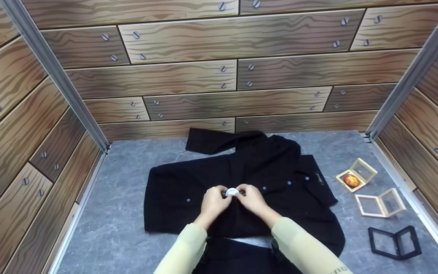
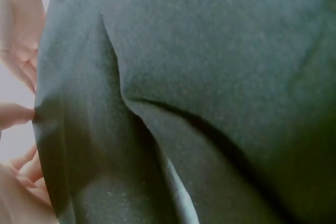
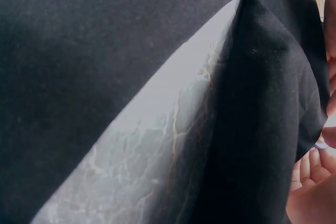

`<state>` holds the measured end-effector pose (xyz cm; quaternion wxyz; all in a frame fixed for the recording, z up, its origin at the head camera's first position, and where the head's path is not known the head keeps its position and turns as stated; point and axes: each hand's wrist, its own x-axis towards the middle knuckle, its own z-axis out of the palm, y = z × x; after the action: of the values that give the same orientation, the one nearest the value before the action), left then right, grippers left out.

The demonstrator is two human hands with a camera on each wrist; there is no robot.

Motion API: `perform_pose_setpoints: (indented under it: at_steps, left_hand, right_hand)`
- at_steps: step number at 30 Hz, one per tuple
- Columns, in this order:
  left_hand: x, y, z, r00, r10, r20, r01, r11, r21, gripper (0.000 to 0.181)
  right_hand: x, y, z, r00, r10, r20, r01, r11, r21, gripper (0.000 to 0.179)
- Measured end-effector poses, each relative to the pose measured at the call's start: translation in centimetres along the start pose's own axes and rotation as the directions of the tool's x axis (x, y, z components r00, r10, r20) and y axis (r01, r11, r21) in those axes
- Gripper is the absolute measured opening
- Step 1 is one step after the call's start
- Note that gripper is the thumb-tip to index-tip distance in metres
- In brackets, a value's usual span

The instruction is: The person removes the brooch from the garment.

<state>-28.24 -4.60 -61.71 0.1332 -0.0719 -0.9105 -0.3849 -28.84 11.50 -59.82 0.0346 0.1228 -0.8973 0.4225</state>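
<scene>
Both forearms, pale-sleeved, reach forward and converge over the black garment (image 1: 188,179) spread on the grey surface. Left hand (image 1: 215,201) and right hand (image 1: 254,200) meet almost fingertip to fingertip, fingers curled, thumbs inward, pinching a small white disc (image 1: 232,191) between them, above the garment's middle. Wrist views: fingers partly hidden behind cloth.

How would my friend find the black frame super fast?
Start at the big black garment. To its right, by the wood-patterned wall, sits the black frame, folded open. Two pale frames sit farther back; only this one is black.
</scene>
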Motion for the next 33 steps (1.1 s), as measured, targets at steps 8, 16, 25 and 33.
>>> perform_pose_setpoints:
  at_steps: [8,16,25,33]
  left_hand:
    - [-0.1,0.4,-0.7,0.999,-0.036,0.011,0.036,0.997,-0.061,0.019]
    - [-0.1,1.7,-1.5,0.993,-0.103,0.066,0.106,0.993,-0.048,0.019]
    - [-0.1,1.9,-1.6,0.99,-0.114,0.083,0.12,0.99,-0.069,0.018]
    - [0.0,2.0,-1.4,0.986,-0.132,0.098,0.139,0.987,-0.075,0.018]
  right_hand:
    - [0.1,0.1,-0.1,1.0,0.027,-0.01,-0.027,1.0,0.007,0.004]
    - [0.1,0.2,-0.4,0.999,0.026,-0.02,-0.026,1.0,0.004,0.005]
    - [0.1,0.0,-1.3,0.995,0.094,-0.038,-0.092,0.994,0.053,0.007]
    - [0.1,0.0,-1.3,0.993,0.105,-0.045,-0.103,0.993,0.051,0.009]
